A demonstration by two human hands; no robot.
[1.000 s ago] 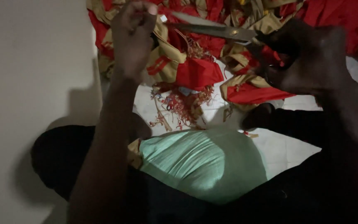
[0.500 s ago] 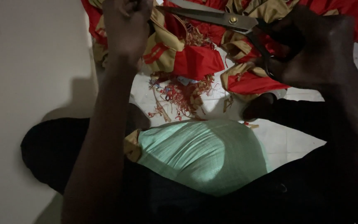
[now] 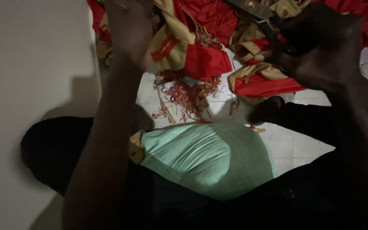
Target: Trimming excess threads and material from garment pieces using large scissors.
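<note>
red and tan cloth pieces (image 3: 205, 51) heaped at top of view, partly under both hands. right hand (image 3: 320, 47) closed around dark handles of metal scissors (image 3: 256, 12), pivot screw showing just left of grip, blades running up-left out of frame. left hand (image 3: 128, 25) raised left of scissors, fingers bunched; what it pinches, cannot tell. below grips, red and tan thread trimmings (image 3: 184, 96) scattered on white floor (image 3: 294, 145). nearer body, pale green woven sack (image 3: 205, 157) on lap.
</note>
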